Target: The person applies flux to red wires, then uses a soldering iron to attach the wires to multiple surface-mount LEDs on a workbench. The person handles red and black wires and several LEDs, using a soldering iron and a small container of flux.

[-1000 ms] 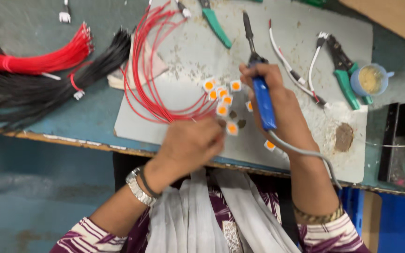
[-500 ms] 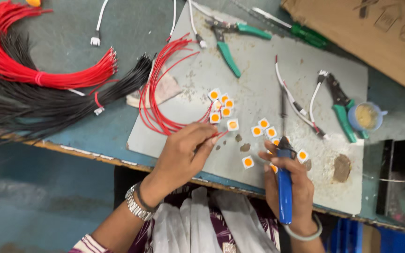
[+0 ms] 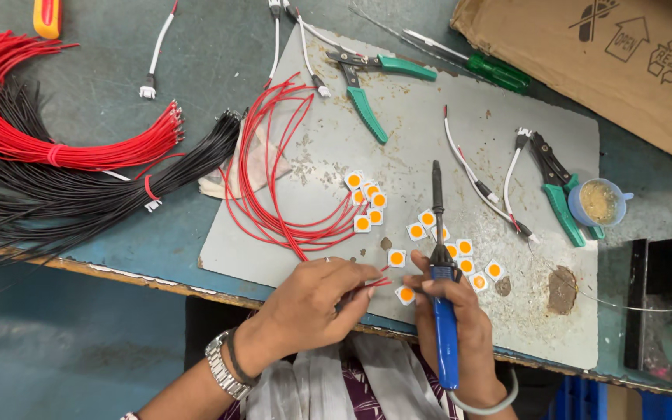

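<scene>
— Hands first: what does each one hold?

— Right hand [image 3: 454, 311], clenched round the blue handle of a soldering iron [image 3: 439, 264], tip pointing toward the far edge of the grey board [image 3: 507, 132]. Left hand [image 3: 316, 303], fingers pinched on the ends of thin red wires [image 3: 281, 179], near the board's front edge.

— Where do those wires run?

— One loose loop, curving up the left side of the board and back to the fingers. A metal watch [image 3: 219, 365] sits on the left wrist.

— Small parts?

— Square white chips with orange centres [image 3: 429, 233], scattered over the middle of the board. One chip [image 3: 405, 295] lies just beside the wire ends, between the two hands.

— Other tools on the board?

— Green-handled cutters [image 3: 371, 89] near the far edge. Green screwdriver [image 3: 476, 66] at the far right corner. Second pair of pliers [image 3: 558, 187] toward the right edge, touching a small blue cup [image 3: 600, 202] of yellowish paste. Two white leads [image 3: 476, 175] between the cutters and the pliers.

— Off the board?

— Red wire bundle [image 3: 56, 140] and black wire bundle [image 3: 79, 194] on the left of the worktop [image 3: 196, 47], each tied. Cloth [image 3: 250, 163] under the red loop at the board's left edge. Cardboard box [image 3: 608, 62] at the far right corner. Orange-handled tool [image 3: 47, 15] at the far left corner, partly cut off.
</scene>
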A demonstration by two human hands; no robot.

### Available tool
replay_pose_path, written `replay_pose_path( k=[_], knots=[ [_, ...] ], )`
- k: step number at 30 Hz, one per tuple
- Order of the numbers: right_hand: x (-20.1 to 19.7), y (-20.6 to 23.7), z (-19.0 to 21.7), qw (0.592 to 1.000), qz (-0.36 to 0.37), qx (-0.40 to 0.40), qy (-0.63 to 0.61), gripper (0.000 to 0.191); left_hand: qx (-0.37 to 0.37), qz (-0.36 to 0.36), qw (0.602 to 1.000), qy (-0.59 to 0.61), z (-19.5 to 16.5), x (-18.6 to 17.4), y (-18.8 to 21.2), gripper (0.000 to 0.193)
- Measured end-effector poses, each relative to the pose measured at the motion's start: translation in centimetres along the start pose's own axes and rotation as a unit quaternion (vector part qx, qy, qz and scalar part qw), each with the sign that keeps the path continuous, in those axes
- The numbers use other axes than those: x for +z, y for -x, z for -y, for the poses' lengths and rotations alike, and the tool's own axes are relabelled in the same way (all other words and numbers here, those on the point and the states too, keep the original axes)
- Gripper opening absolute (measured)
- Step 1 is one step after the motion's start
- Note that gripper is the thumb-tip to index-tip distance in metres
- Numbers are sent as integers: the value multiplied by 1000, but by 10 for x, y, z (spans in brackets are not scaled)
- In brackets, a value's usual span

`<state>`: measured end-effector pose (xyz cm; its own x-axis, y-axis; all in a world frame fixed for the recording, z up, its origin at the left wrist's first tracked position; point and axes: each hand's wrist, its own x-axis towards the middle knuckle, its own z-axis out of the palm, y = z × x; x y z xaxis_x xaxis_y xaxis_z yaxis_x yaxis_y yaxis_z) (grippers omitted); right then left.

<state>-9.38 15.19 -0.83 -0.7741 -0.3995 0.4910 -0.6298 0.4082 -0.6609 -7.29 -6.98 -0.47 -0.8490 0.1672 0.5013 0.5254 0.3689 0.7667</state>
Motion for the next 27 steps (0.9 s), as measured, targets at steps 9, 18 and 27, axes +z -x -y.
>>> replay_pose_path(
  k=[9,18,27],
  knots=[
    [-3,4,8,997,3,9,70,52,61,81,994,-44,8,2,7,10],
    [-2,8,7,999,8,9,51,49,113,121,973,-158,9,8,8,18],
    [-13,27,0,998,-20,55,-21,33,91,152,971,-163,8,8,3,23]
  ],
)
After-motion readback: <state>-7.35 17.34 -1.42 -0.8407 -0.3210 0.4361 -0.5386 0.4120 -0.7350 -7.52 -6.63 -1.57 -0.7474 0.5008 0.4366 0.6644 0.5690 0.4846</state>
